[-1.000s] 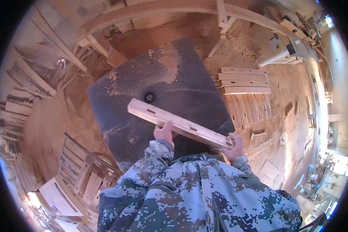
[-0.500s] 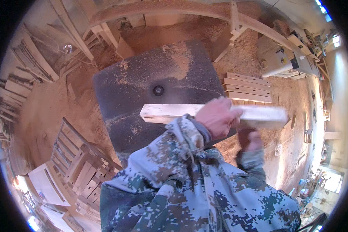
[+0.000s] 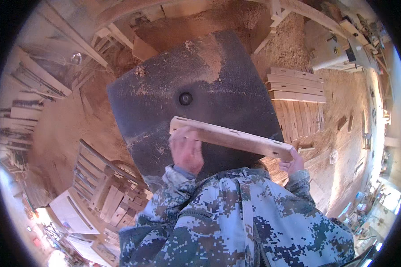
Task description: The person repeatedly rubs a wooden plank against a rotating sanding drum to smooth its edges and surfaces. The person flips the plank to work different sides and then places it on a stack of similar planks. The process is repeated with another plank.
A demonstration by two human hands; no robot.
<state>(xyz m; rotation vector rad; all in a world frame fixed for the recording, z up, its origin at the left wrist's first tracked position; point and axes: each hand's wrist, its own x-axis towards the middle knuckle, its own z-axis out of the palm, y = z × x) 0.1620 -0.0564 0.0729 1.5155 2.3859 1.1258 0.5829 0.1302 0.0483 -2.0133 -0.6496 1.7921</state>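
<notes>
Sawdusty dark table [image 3: 218,80]; left hand [image 3: 186,149] & right hand [image 3: 292,163] grip slotted wood bar [image 3: 231,137]; slat stack [image 3: 296,95] right, prob. untouched.

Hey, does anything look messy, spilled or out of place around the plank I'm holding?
Sawdust is the main thing: it is smeared over the far part of the dark table and lies thick on the floor around it. The wooden plank, gripped by the left hand and right hand, sits slanted across the table's near edge.
</notes>
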